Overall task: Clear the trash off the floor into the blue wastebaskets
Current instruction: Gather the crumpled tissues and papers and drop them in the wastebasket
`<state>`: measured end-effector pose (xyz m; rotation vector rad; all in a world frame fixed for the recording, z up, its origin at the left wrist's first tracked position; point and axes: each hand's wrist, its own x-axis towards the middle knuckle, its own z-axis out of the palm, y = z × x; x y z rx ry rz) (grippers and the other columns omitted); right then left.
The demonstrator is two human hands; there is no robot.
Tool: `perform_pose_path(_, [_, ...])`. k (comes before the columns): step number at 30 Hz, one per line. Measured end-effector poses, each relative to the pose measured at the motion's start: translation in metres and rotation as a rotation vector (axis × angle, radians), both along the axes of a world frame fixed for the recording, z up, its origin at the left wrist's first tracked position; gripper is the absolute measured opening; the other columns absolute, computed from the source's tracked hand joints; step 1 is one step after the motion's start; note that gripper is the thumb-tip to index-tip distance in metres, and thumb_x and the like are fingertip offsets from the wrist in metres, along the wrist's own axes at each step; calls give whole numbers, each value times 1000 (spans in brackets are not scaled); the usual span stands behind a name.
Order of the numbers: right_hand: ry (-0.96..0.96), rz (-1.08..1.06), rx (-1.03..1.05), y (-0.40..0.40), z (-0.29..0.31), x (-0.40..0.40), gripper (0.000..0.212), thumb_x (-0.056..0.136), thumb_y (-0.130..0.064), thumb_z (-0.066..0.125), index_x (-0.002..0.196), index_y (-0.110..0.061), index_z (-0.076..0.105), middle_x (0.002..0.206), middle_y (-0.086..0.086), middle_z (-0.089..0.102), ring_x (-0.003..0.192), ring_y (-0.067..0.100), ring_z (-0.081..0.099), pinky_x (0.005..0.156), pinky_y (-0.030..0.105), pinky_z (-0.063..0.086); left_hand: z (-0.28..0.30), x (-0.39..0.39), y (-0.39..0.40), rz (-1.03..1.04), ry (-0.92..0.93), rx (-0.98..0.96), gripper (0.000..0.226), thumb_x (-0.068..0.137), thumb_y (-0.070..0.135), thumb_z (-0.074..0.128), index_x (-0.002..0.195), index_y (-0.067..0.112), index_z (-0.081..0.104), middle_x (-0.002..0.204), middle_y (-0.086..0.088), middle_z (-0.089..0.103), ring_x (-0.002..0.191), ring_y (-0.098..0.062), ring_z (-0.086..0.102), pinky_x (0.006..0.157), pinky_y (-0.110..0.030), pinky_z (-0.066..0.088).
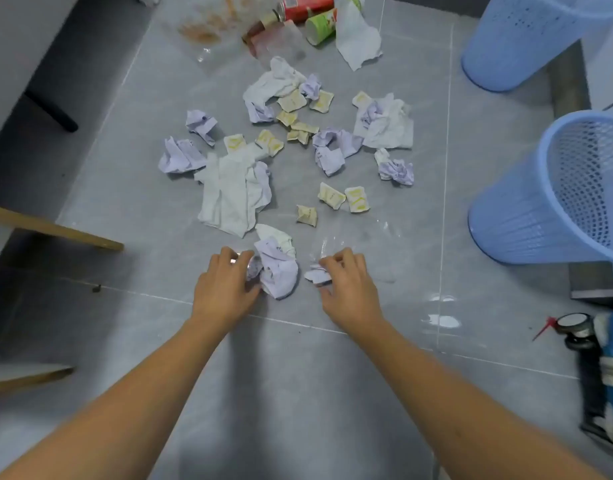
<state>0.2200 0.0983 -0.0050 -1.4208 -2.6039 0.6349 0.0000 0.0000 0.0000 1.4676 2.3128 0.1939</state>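
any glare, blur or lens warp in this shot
Head view: glare patches on the tile floor beside the right hand; wide-angle warp makes both blue wastebaskets lean outward; the frame edges are soft, and the clear wrappers at the top are hard to make out; a soft shadow falls between the forearms.

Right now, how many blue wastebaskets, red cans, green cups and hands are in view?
Blue wastebaskets: 2
Red can: 1
Green cup: 1
Hands: 2; the left hand grips a crumpled paper, the right hand pinches a paper scrap
Total: 6
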Motion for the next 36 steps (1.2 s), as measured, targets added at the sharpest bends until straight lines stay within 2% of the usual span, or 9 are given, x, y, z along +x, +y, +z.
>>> perform_pose_path(3, [-71, 25, -22, -1, -3, 1, 40, 82, -16, 74, 120, -21, 63, 114, 2, 52, 101, 26, 48, 71, 34, 47, -8, -4, -1, 7, 45, -57, 27, 90, 30, 69, 106, 13, 58, 106, -10, 48, 100, -33, 50, 58, -36, 40])
perform_pose_path(6, [-78, 30, -17, 0, -10, 1, 23, 83, -14, 70, 105, -20, 67, 103, 1, 55, 91, 28, 52, 61, 35, 40, -14, -4, -4, 2, 59, -93, 21, 96, 32, 62, 100, 12, 59, 105, -8, 50, 101, -32, 52, 58, -35, 38])
perform_pose_path(9, [-35, 8, 11, 7, -3, 4, 11, 86, -16, 68, 96, -19, 66, 98, 1, 55, 88, 27, 54, 58, 37, 44, -5, -4, -1, 30, 59, -34, 25, 97, 40, 59, 97, 15, 60, 99, -4, 51, 98, -29, 52, 59, -35, 40])
perform_pose_path(13, [81, -66, 81, 31, 38, 7, 13, 85, -17, 67, 99, -17, 65, 101, 2, 55, 93, 27, 54, 58, 39, 49, 34, -3, 30, 37, 36, 105, 18, 88, 32, 68, 96, 19, 60, 96, -1, 49, 94, -26, 51, 57, -35, 41])
perform_pose_path(16, [166, -131, 155, 66, 84, 16, 20, 85, -19, 69, 105, -19, 66, 105, 1, 55, 98, 24, 54, 60, 40, 51, 78, 13, 82, -68, 8, 237, 21, 88, 29, 72, 100, 17, 61, 99, -1, 49, 93, -26, 52, 57, -35, 40])
perform_pose_path(21, [271, -265, 357, 146, 165, 72, 21, 85, -17, 66, 106, -20, 68, 102, 0, 54, 96, 23, 53, 64, 39, 48, 147, 76, 187, -303, -32, 443, 27, 88, 32, 75, 107, 19, 62, 103, 0, 52, 95, -25, 54, 63, -34, 42])
perform_pose_path(27, [212, -401, 465, 206, 228, 184, 13, 85, -19, 67, 99, -21, 67, 99, 0, 54, 95, 25, 55, 65, 42, 48, 199, 188, 288, -566, -145, 544, 30, 86, 33, 77, 109, 19, 64, 102, -2, 54, 96, -25, 56, 70, -37, 46])
perform_pose_path(32, [117, -535, 500, 216, 238, 259, 14, 86, -19, 68, 100, -19, 67, 98, 2, 53, 92, 27, 54, 63, 36, 42, 214, 266, 328, -638, -240, 544, 29, 84, 34, 77, 105, 20, 63, 101, -1, 54, 96, -24, 56, 73, -41, 50])
perform_pose_path(36, [31, -601, 448, 206, 219, 295, 15, 88, -23, 70, 102, -21, 66, 98, 0, 50, 92, 25, 53, 63, 38, 46, 205, 315, 337, -686, -304, 557, 30, 84, 32, 77, 106, 19, 63, 103, -2, 54, 97, -25, 58, 73, -40, 49])
